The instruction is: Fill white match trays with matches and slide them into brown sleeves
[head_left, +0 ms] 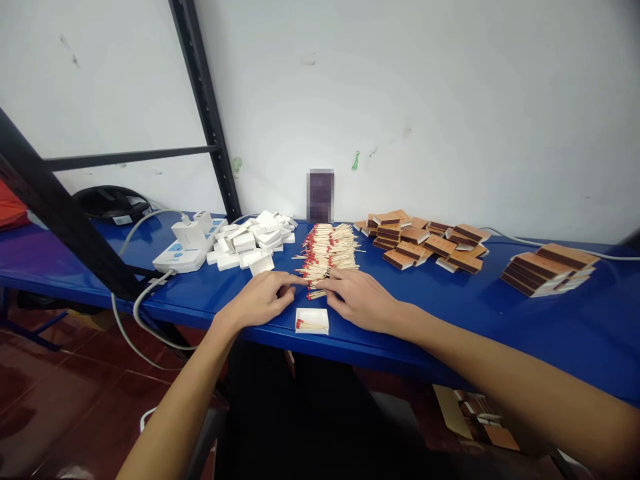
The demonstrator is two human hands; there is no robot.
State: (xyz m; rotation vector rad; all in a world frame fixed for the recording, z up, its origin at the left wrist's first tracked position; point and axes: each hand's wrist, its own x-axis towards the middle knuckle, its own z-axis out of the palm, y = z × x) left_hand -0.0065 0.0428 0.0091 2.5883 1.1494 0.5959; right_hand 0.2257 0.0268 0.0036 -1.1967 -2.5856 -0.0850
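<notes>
A heap of red-tipped matches (pixel 329 250) lies in the middle of the blue table. My left hand (pixel 264 295) rests at the heap's near left edge, index finger stretched to the match heads, thumb bent below and apart from it. From the other side my right hand (pixel 363 300) reaches in, its fingers extended onto the wooden ends of the nearest matches, thumb lower. Neither hand visibly lifts a match. Just in front of them, by the table edge, sits an open white matchbox tray (pixel 320 328) with a few matches inside.
White inner trays (pixel 254 240) are piled to the left. Loose matchbox sleeves (pixel 425 240) lie at the back right, and stacked matchboxes (pixel 547 268) stand further right. A power strip (pixel 185 257) with cables and a black shelf post (pixel 75 213) are at left. A dark upright object (pixel 321 195), blurred, leans on the wall.
</notes>
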